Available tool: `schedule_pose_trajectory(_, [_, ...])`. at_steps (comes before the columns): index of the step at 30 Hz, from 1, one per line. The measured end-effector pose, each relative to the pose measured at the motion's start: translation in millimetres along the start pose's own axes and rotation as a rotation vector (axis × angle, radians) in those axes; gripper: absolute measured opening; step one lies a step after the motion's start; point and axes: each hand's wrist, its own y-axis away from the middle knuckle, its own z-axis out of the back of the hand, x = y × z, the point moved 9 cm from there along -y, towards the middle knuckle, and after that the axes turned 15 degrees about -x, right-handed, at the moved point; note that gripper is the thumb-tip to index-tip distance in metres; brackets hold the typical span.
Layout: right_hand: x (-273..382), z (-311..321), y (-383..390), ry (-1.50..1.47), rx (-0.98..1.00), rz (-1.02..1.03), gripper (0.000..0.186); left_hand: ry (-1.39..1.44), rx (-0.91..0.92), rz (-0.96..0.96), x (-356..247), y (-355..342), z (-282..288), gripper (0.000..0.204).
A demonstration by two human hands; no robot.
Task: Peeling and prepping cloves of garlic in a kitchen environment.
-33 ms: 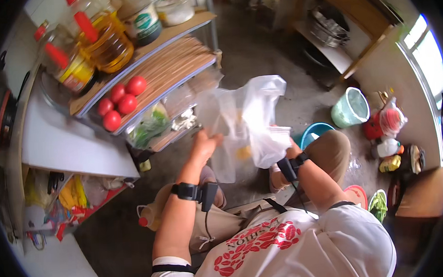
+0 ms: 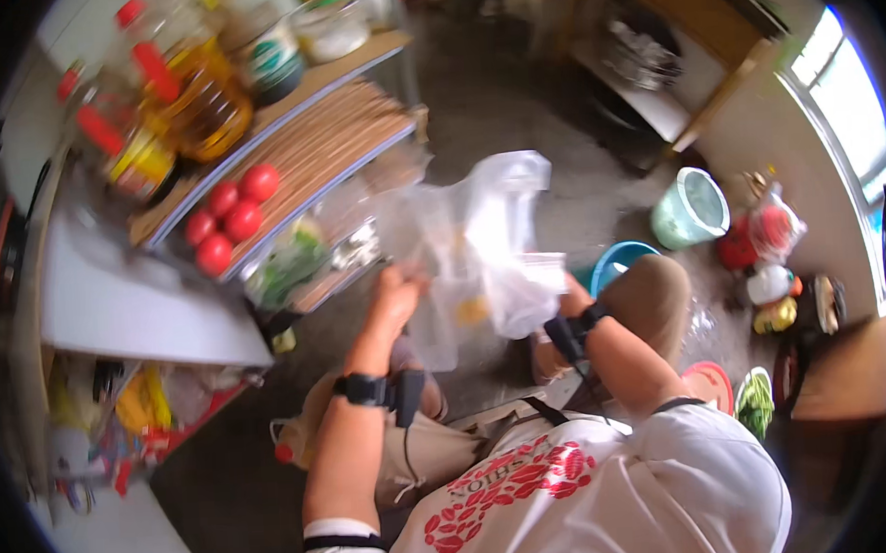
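Note:
A thin, whitish see-through plastic bag (image 2: 500, 213) hangs spread between my hands, in front of my knees. My left hand (image 2: 396, 291) pinches its left edge, the fingertips slightly blurred. At the bag's right side my right hand (image 2: 574, 298) is closed on the plastic, its fingers mostly hidden behind it. A flat white folded piece sticks out beside that hand. Something yellowish (image 2: 473, 310) shows faintly through the lower part of the bag; its kind is unclear.
Left of the bag stands a shelf rack (image 2: 325, 122) with red tomatoes (image 2: 243, 220), oil bottles (image 2: 204, 104) and bagged greens (image 2: 292, 256). A blue basin (image 2: 608, 263) sits by my right knee. Beyond are a pale green bucket (image 2: 690, 208), a red lid (image 2: 707, 387) and a basket of greens (image 2: 755, 405).
The whole view has shifted slightly, so the surroundings sit a little further left. Both hands keep their hold on the plastic bag, which hangs much as before.

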Motion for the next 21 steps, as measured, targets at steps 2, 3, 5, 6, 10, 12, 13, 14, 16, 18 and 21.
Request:
schedule_pose_trajectory(2, [16,12,7,0.21,-0.122,0.167,0.031,0.166,-0.012,0.063,-19,14,3,0.022])
schedule_pose_trajectory(3, [20,19,3,0.267,-0.123,0.236,0.031,0.092,-0.05,0.05,-32,20,6,0.023])
schedule_pose_trajectory(5, [20,15,-11,0.392,-0.067,0.334,0.031,0.063,-0.13,-0.013,-9,5,27,0.024])
schedule_pose_trajectory(6, [17,16,-17,0.26,0.023,0.252,0.034,0.069,-0.13,-0.053,-11,4,29,0.025])
schedule_pose_trajectory(10, [34,38,-21,-0.034,-0.008,0.128,0.056,0.071,-0.142,-0.002,-38,17,20,0.026])
schedule_pose_trajectory(12, [35,48,-18,0.139,-0.177,0.114,0.075,0.058,-0.132,0.006,-37,18,18,0.026])
schedule_pose_trajectory(13, [33,40,-15,0.138,-0.171,0.108,0.075,0.05,-0.134,0.02,-35,19,20,0.027])
schedule_pose_trajectory(14, [28,28,-14,0.255,-0.137,0.092,0.08,0.048,-0.145,0.025,-32,19,23,0.027])
schedule_pose_trajectory(16, [12,12,-19,0.495,-0.062,0.123,0.083,0.139,-0.082,0.054,-21,20,19,0.025])
schedule_pose_trajectory(18, [-1,7,-18,0.633,-0.002,0.148,0.083,0.123,0.008,-0.01,-24,24,1,0.027])
schedule_pose_trajectory(21, [-32,-33,-7,0.779,0.134,0.151,0.084,-0.098,0.05,-0.213,-16,19,-15,0.034])
